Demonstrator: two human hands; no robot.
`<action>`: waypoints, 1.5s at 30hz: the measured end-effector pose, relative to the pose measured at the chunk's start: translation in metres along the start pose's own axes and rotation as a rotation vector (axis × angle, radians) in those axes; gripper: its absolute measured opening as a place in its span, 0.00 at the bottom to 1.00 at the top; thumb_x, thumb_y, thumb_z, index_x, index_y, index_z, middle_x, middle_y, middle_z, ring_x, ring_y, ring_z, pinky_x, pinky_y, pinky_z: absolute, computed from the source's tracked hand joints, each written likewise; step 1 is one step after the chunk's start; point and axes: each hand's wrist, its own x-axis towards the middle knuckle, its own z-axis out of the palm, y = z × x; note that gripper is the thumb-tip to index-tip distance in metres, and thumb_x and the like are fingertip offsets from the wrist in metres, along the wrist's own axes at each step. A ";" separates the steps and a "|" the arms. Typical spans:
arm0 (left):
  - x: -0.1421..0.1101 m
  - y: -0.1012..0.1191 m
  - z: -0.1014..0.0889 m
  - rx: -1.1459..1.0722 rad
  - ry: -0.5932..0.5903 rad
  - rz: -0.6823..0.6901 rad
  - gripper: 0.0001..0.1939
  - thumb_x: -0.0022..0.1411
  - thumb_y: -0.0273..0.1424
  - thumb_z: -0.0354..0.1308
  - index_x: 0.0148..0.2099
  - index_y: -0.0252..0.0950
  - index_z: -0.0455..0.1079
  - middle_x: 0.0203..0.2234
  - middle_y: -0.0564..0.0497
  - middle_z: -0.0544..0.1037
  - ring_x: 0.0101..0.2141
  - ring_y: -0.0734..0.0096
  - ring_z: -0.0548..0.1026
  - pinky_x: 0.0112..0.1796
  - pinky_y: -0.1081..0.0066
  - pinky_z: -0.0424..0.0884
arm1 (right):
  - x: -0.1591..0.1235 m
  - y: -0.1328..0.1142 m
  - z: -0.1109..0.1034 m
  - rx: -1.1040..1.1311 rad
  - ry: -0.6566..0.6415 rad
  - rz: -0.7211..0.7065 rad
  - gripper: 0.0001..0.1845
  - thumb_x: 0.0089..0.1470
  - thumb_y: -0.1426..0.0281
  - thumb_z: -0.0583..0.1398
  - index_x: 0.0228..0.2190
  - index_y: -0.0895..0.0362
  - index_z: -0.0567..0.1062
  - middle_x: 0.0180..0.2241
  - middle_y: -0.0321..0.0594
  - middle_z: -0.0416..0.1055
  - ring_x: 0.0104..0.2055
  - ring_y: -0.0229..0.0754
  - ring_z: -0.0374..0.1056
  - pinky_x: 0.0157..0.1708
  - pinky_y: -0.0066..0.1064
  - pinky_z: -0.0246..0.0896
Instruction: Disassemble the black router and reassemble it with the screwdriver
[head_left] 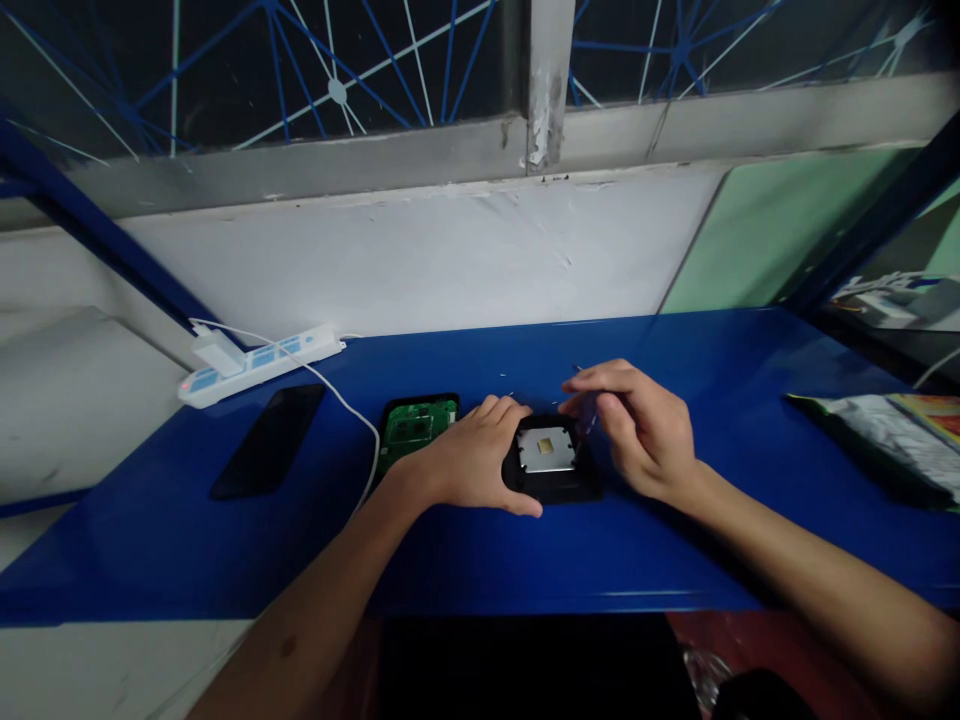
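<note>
My left hand (480,455) grips the left side of a black plastic case (562,488), its thumb along the near edge and its fingers at the far edge. Inside the case lies a silvery metal plate (536,460) with a small gold-coloured square in the middle. Just right of the case, my right hand (645,425) is raised with its fingers curled around a small purplish, see-through tool (588,412); its exact kind is blurred. Left of my left hand, a green circuit board (412,424) sits in a black housing, partly covered by that hand.
A dark phone-like slab (268,442) lies on the blue table (480,570). Behind it stands a white power strip (262,365) with a plugged-in charger (218,352), whose white cable (352,408) runs toward me beside the circuit board. A shiny packet (877,440) lies far right.
</note>
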 end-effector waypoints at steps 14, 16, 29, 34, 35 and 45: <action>0.000 0.001 -0.001 0.012 -0.016 0.007 0.48 0.47 0.55 0.71 0.61 0.36 0.60 0.53 0.41 0.68 0.56 0.44 0.66 0.59 0.46 0.64 | 0.003 0.003 0.001 -0.160 0.039 -0.110 0.12 0.60 0.73 0.64 0.46 0.52 0.74 0.36 0.40 0.72 0.35 0.40 0.71 0.34 0.35 0.71; 0.000 0.001 -0.001 0.011 -0.005 0.014 0.48 0.46 0.55 0.71 0.61 0.36 0.60 0.53 0.41 0.68 0.56 0.43 0.66 0.58 0.46 0.64 | 0.002 0.001 0.001 -0.107 0.043 -0.047 0.16 0.62 0.75 0.61 0.50 0.52 0.71 0.38 0.40 0.75 0.36 0.39 0.73 0.34 0.33 0.72; 0.000 0.000 -0.001 -0.007 -0.013 0.022 0.48 0.47 0.56 0.69 0.63 0.38 0.59 0.54 0.41 0.68 0.56 0.43 0.66 0.59 0.45 0.63 | 0.004 -0.002 0.000 -0.149 0.040 -0.088 0.14 0.60 0.75 0.63 0.47 0.53 0.74 0.36 0.40 0.75 0.35 0.40 0.73 0.36 0.35 0.73; 0.000 -0.001 -0.001 -0.006 -0.013 0.009 0.50 0.45 0.56 0.70 0.63 0.35 0.60 0.54 0.40 0.68 0.56 0.42 0.65 0.57 0.47 0.65 | -0.001 -0.002 -0.001 -0.025 0.025 0.035 0.15 0.65 0.77 0.53 0.50 0.54 0.71 0.44 0.42 0.79 0.43 0.41 0.78 0.42 0.37 0.75; 0.000 0.000 -0.001 -0.004 -0.013 0.011 0.50 0.45 0.56 0.70 0.63 0.35 0.60 0.54 0.40 0.68 0.56 0.42 0.65 0.57 0.47 0.65 | -0.001 -0.001 -0.001 -0.009 0.017 0.026 0.13 0.65 0.76 0.52 0.48 0.54 0.72 0.44 0.43 0.78 0.45 0.42 0.77 0.43 0.38 0.75; -0.001 0.003 -0.002 0.004 -0.032 0.006 0.47 0.47 0.55 0.71 0.61 0.35 0.60 0.54 0.40 0.67 0.57 0.45 0.65 0.59 0.48 0.64 | 0.005 0.003 -0.001 -0.183 0.035 -0.089 0.09 0.60 0.66 0.64 0.43 0.52 0.73 0.38 0.42 0.70 0.40 0.45 0.70 0.36 0.41 0.72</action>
